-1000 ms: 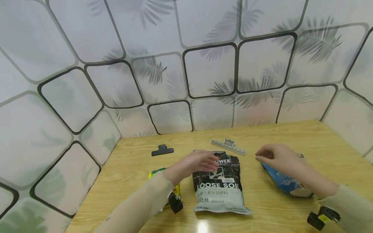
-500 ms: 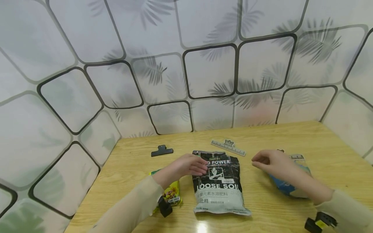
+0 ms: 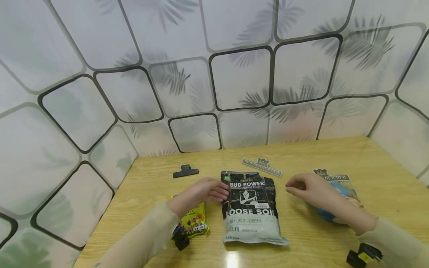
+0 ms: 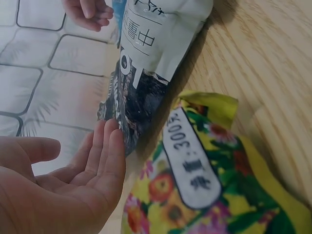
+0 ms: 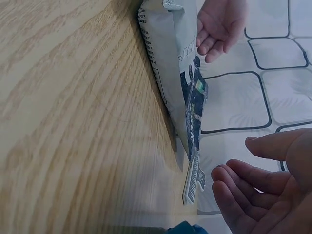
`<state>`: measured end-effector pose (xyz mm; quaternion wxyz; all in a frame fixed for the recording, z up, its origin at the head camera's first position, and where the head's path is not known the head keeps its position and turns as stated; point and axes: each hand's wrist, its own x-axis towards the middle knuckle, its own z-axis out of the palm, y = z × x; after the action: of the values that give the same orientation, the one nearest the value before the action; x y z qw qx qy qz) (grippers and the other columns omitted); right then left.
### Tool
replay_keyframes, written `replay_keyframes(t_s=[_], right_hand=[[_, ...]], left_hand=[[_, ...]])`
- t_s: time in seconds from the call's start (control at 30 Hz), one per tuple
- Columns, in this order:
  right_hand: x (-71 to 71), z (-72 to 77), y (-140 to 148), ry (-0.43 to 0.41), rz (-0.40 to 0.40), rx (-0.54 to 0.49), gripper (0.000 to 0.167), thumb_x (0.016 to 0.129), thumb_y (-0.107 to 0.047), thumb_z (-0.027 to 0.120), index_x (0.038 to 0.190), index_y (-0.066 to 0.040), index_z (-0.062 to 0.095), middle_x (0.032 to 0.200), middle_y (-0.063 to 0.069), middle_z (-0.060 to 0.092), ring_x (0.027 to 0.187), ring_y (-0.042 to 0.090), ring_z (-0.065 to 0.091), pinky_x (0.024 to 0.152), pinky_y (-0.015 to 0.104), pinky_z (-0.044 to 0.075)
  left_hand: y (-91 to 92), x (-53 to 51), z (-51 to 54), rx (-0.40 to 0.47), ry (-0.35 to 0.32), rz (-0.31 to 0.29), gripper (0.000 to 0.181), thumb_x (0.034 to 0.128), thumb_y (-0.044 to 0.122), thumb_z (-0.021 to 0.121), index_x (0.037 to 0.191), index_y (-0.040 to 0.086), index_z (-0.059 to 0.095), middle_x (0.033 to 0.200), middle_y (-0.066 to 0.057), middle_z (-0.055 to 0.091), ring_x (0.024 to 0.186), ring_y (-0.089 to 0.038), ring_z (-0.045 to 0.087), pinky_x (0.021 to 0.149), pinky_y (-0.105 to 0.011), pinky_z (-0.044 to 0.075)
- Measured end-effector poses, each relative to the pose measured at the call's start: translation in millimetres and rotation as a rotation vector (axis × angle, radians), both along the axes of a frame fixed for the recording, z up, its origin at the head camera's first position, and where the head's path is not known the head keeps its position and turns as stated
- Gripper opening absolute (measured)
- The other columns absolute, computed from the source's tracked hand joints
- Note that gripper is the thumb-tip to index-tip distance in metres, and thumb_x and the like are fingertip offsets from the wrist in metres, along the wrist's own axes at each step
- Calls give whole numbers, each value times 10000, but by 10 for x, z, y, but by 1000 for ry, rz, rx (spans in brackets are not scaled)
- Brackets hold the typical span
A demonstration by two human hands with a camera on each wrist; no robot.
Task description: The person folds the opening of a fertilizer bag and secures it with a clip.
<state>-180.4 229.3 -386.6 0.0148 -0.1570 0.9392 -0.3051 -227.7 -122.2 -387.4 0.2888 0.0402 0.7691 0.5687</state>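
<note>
Gone from over the black soil bag (image 3: 253, 223) to beside its left edge since a second ago, with the left hand (image 3: 203, 191); shifted slightly left too, with the right hand (image 3: 313, 191). Held well apart, fingers loose, gripping nothing; impossible to tell contact at the left fingertips. Laid flat on the middle of the desk (image 3: 311, 242), between yellow packet (image 3: 194, 221) and blue bag (image 3: 345, 191), printed face up, probably for stability and easy reach from both sides. Pointing top-first toward the desk's back edge, long axis running nearly front to back.
</note>
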Motion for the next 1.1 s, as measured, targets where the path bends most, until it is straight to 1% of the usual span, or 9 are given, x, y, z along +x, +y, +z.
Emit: replay_keyframes(t_s=[0.13,0.27,0.47,0.63,0.87,1.1], right_hand=[[-5,-22,-31,1,3,-5,183,1012,-194,734,1089,-36,783,947,0,781,812,109,687,686,284,578],[-7,-48,-60,-11,5,-10,170,1007,-184,736,1076,-37,785,941,2,780,805,102,682,678,264,570],[-18,-77,-87,-50,-12,-22,185,1015,-182,726,1097,-27,783,961,19,781,819,116,686,717,333,599],[-23,-111,-108,-65,-25,-6,184,1015,-199,727,1095,-45,790,963,7,780,823,113,683,739,369,607],[-5,-168,-124,-66,-18,-6,192,1008,-211,730,1096,-52,791,971,6,775,846,120,682,741,354,597],[-4,-210,-124,-95,-8,-35,221,1013,-194,716,1122,-15,785,983,27,781,845,121,688,733,343,598]], left_hand=[[-56,16,0,-9,3,5,405,1135,166,437,1356,-109,638,1258,-261,734,1003,-180,770,984,-364,646],[-92,21,-2,-13,-7,30,393,1132,167,454,1339,-107,646,1223,-247,748,953,-156,768,964,-356,651],[-141,12,-2,-37,-8,54,387,1133,159,449,1330,-103,656,1196,-242,758,936,-161,773,956,-373,656],[-174,4,-28,-28,-16,62,415,1149,150,398,1335,-130,641,1200,-262,756,938,-162,777,957,-359,657],[-171,18,-44,-49,-8,64,423,1155,153,394,1356,-144,617,1190,-260,758,934,-158,778,941,-352,662],[-141,24,-60,-64,-3,85,406,1145,142,417,1336,-158,614,1137,-258,769,873,-139,774,890,-349,675]])
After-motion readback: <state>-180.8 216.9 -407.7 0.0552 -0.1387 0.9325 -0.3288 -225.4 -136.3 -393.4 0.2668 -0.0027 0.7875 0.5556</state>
